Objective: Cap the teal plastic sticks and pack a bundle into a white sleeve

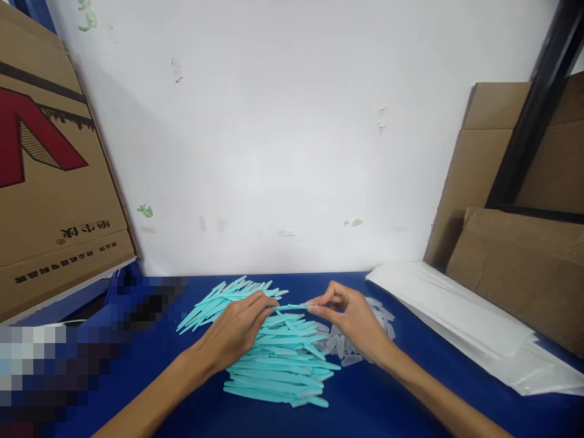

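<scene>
Between my two hands a slim turquoise stick (292, 307) is stretched out level above the piles. My left hand (244, 322) pinches its left end. At its right end my right hand (344, 313) has thumb and forefinger closed, with a small translucent piece partly visible at the fingertips. Below lies a large pile of turquoise sticks (278, 371), partly covered by my left hand. A second pile of them (214, 301) sits farther back on the left. Small translucent caps (340, 344) are heaped under and beside my right hand.
The piles rest on a blue table (365, 401). White sheets or bags (460, 310) lie on the right, before brown cardboard (515, 267). A printed cardboard box (55, 152) stands at the left. A white wall (283, 134) rises behind.
</scene>
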Tool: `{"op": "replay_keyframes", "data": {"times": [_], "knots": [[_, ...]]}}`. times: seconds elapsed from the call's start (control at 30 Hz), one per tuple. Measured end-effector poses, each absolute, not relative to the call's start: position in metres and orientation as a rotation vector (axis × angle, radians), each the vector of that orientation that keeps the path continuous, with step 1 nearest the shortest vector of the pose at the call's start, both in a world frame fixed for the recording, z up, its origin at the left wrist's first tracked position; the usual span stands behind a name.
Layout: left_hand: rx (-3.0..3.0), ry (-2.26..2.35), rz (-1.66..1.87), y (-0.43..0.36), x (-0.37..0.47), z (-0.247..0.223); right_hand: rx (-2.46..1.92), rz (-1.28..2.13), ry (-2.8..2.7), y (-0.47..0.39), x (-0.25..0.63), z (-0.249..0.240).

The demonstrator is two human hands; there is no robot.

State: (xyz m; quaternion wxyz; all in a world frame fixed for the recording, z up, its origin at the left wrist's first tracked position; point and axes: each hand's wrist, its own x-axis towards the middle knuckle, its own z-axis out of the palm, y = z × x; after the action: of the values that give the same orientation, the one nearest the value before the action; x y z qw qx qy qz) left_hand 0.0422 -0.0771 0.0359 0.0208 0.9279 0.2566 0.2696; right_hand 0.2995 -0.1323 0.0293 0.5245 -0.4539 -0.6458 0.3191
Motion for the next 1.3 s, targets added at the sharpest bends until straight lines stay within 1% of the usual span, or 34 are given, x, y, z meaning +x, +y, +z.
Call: {"op": "replay_keyframes", "data": {"times": [0.4, 0.57, 0.67, 0.8, 0.9, 0.97, 1.13, 1.3], "knots": [[2.971, 0.656, 0.885, -0.09, 0.05, 0.033, -1.13, 0.729, -1.676, -0.143, 0.287, 0.029], [2.977, 0.671, 0.892, -0.094, 0.053, 0.034, -1.167, 0.665, -1.709, -0.148, 0.283, 0.034], [3.008, 0.729, 0.928, -0.086, 0.052, 0.034, -1.181, 0.524, -1.728, -0.146, 0.287, 0.037], [3.061, 0.946, 1.08, -0.065, 0.04, 0.032, -1.278, 0.183, -1.74, -0.132, 0.309, 0.032], [3.028, 1.175, 1.047, -0.047, 0.027, 0.029, -1.452, -0.082, -1.82, -0.116, 0.336, 0.022], [2.992, 1.283, 0.971, -0.037, 0.018, 0.026, -1.536, -0.192, -1.891, -0.106, 0.353, 0.013], [2.981, 1.348, 0.86, -0.027, 0.011, 0.019, -1.671, -0.339, -2.082, -0.09, 0.375, -0.006], [2.959, 1.184, 0.769, -0.045, 0.022, 0.028, -1.663, -0.349, -2.172, -0.089, 0.373, -0.01]]}}
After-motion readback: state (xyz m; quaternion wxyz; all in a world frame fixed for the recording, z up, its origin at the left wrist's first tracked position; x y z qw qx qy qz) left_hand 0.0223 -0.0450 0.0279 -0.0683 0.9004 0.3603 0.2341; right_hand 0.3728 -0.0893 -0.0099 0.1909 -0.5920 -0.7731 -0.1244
